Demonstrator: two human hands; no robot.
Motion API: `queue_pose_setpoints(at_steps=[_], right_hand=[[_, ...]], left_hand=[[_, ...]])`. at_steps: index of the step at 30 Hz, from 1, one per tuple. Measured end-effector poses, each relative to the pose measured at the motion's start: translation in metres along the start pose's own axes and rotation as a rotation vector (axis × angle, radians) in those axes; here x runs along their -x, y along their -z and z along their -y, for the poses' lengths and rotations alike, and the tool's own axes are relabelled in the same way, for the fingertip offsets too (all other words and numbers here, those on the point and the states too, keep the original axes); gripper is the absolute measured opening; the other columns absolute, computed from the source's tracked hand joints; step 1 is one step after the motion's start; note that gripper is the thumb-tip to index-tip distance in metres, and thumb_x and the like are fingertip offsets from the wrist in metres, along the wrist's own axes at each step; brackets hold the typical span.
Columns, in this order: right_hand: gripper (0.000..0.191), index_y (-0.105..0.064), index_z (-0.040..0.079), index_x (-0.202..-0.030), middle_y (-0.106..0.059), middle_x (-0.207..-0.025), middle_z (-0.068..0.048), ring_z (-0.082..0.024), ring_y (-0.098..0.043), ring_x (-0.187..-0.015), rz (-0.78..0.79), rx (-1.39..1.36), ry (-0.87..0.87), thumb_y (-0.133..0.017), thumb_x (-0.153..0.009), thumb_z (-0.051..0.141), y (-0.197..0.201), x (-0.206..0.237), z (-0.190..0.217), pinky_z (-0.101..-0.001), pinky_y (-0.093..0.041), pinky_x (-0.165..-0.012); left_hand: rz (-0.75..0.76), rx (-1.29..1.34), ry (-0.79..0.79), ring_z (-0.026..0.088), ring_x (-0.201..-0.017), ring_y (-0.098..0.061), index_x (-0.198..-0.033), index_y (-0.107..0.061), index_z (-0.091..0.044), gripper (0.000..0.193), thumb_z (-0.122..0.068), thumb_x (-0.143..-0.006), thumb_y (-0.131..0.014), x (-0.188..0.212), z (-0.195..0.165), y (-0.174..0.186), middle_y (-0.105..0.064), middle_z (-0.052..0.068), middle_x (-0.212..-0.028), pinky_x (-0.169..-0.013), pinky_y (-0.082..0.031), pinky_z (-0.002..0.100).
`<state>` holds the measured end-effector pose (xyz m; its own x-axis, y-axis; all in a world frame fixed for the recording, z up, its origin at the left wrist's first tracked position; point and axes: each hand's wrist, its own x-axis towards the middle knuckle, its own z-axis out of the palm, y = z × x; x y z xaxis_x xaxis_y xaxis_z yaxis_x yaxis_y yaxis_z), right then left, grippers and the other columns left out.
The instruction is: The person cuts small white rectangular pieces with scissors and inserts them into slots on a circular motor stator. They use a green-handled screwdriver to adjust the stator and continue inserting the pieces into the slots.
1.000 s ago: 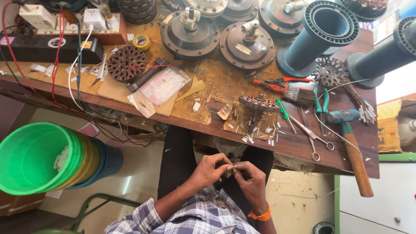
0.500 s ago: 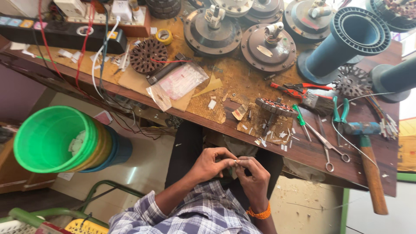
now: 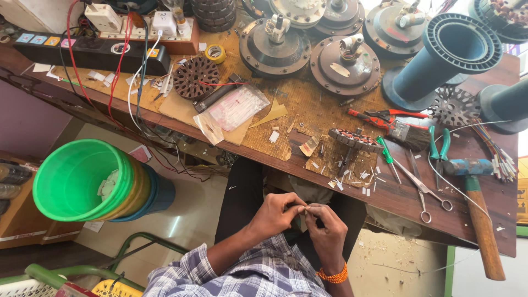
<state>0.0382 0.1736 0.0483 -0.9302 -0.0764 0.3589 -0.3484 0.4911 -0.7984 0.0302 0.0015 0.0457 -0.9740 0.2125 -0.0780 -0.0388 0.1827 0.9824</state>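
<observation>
— What is being shown, left to right?

— A small pale strip (image 3: 306, 208) is being pinched over the lap between the left hand (image 3: 278, 213) and right hand (image 3: 325, 224), both nearly closed; the wound stator (image 3: 355, 139) is lying unfinished on the workbench (image 3: 484, 159).

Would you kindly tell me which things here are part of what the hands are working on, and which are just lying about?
In hand:
- left hand and right hand, pinching a small pale piece between the fingertips

Lying about:
- wound stator on the workbench
- scissors
- hammer
- green screwdriver
- paintbrush
- blue spool
- stacked buckets on the floor
</observation>
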Motion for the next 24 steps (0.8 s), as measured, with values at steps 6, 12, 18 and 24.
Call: queue_pose_setpoints(at_steps=[6, 12, 18, 24], right_hand=[[0.013, -0.075, 0.002, -0.095, -0.078, -0.090, -0.008, -0.016, -0.076, -0.078, 0.007, 0.043, -0.103, -0.078, -0.082, 0.001, -0.005, 0.003, -0.003, -0.0268, -0.058, -0.067], [0.017, -0.076, -0.004, -0.104, -0.080, -0.092, -0.010, -0.014, -0.076, -0.084, 0.061, -0.319, -0.407, -0.073, -0.088, 0.003, -0.005, 0.007, -0.022, -0.0261, -0.062, -0.075], [0.019, -0.074, -0.006, -0.107, -0.079, -0.093, -0.013, -0.017, -0.076, -0.086, 0.040, -0.426, -0.473, -0.071, -0.090, 0.003, -0.008, 0.012, -0.039, -0.0279, -0.061, -0.079], [0.019, -0.074, -0.006, -0.108, -0.078, -0.096, -0.012, -0.017, -0.076, -0.089, 0.039, -0.428, -0.500, -0.070, -0.091, 0.003, -0.012, 0.013, -0.046, -0.0286, -0.061, -0.081]], left_hand=[[-0.055, -0.077, -0.231, 0.027, -0.079, -0.077, -0.097, -0.065, 0.005, 0.006, 0.000, -0.096, -0.064, -0.004, 0.002, -0.002, -0.073, 0.019, -0.086, -0.067, -0.059, 0.035], [-0.049, -0.102, -0.237, 0.026, -0.079, -0.078, -0.098, -0.068, 0.005, 0.007, -0.001, -0.095, -0.066, -0.004, 0.006, -0.002, -0.075, 0.018, -0.086, -0.067, -0.061, 0.033], [-0.077, -0.131, -0.287, 0.025, -0.080, -0.078, -0.097, -0.069, 0.004, 0.007, -0.002, -0.095, -0.067, -0.005, 0.005, -0.008, -0.075, 0.018, -0.087, -0.068, -0.063, 0.033], [-0.076, -0.126, -0.277, 0.023, -0.080, -0.079, -0.097, -0.070, 0.004, 0.009, -0.005, -0.094, -0.069, -0.006, 0.007, -0.007, -0.076, 0.017, -0.087, -0.068, -0.064, 0.032]])
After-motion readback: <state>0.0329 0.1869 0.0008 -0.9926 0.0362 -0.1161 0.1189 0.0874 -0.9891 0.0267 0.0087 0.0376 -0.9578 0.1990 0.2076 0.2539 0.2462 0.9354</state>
